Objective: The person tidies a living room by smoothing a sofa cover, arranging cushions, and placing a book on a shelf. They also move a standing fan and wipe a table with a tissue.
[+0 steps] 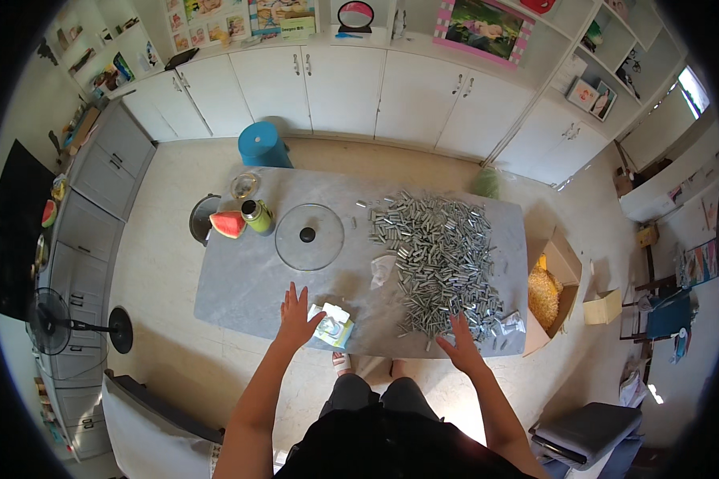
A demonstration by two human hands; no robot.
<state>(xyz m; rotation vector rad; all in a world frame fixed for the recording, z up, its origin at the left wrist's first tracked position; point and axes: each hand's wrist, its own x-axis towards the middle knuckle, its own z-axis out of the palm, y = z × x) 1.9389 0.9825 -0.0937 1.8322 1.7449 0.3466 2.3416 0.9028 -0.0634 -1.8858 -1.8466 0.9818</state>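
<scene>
Both my hands reach over the near side of a grey table. My left hand is open with its fingers spread, just left of a white and green pack of wipes. My right hand is open too, at the near edge of a large heap of small silver metal cylinders. Whether its fingertips touch the cylinders I cannot tell. A crumpled white tissue lies at the heap's left side, and a crumpled clear wrapper lies at its near right corner.
A round glass lid, a green flask, a watermelon wedge and a glass ashtray are on the table's left. Right of it stands a cardboard box of yellow pieces. A blue bin stands behind; a fan is far left.
</scene>
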